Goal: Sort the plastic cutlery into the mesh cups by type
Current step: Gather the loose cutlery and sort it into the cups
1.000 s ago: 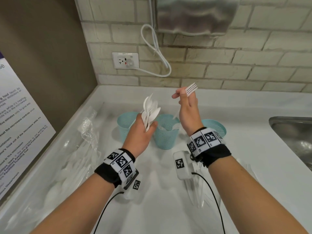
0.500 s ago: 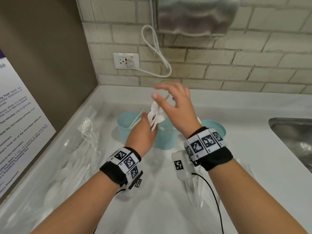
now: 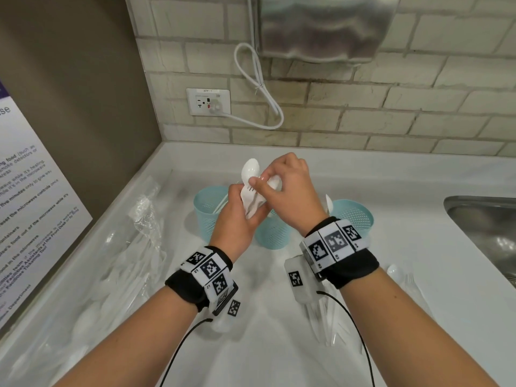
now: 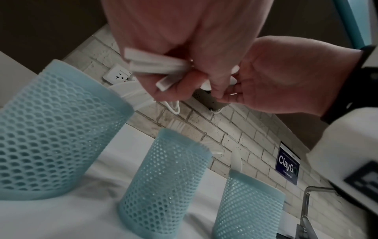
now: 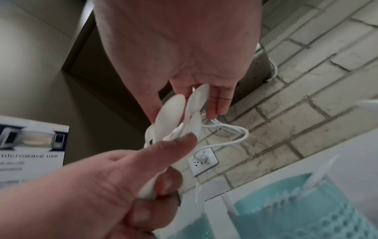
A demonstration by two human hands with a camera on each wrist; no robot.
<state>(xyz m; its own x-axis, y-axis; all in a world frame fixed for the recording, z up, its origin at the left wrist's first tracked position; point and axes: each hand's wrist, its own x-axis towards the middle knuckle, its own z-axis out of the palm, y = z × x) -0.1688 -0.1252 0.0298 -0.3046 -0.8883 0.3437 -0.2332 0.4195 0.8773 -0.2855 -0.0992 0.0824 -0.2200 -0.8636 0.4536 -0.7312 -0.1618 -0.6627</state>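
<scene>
Left hand (image 3: pixel 237 219) grip is clamped round the handles of a bunch of white plastic spoons (image 3: pixel 252 191), held in the air above the three pale-blue mesh plastic cups (image 4: pixel 163 182) on the white bench (image 3: pixel 279 356). Right hand (image 3: pixel 290 194) grip is pinched together on the spoon bowls at the top of the bunch; which single piece it has, cannot tell. Judgement: the cutlery looks light, thin, stiff but springy and slick, so pieces can slide or fan out; best taken by the handles, one piece pulled lengthwise. The cups look light too and could tip if a handle catches a rim. Some cutlery already stands in the cups. More loose white plastic cutlery (image 3: pixel 329 322) lies near the bench's front, clear plastic wrap (image 3: pixel 145 219) along the left. Brick wall just behind the cups, steel sink (image 3: pixel 485 219) to the right; open room is above and toward the person.
</scene>
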